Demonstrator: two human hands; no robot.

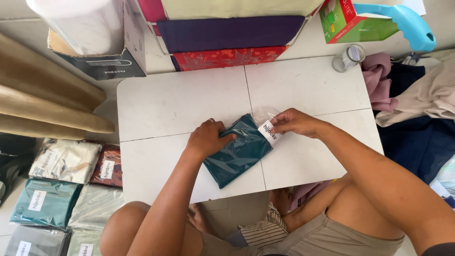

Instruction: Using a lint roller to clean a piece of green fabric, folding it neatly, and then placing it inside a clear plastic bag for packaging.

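Teal folded cloth [237,154] half-sleeved in clear bag [263,116] | left hand [206,138] presses cloth flat | right hand [295,122] grip pinches bag mouth | next: seat cloth fully.

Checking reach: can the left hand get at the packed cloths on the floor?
Probably yes. The left hand rests on the teal cloth, and the packed cloths lie past the table edge, nothing between.
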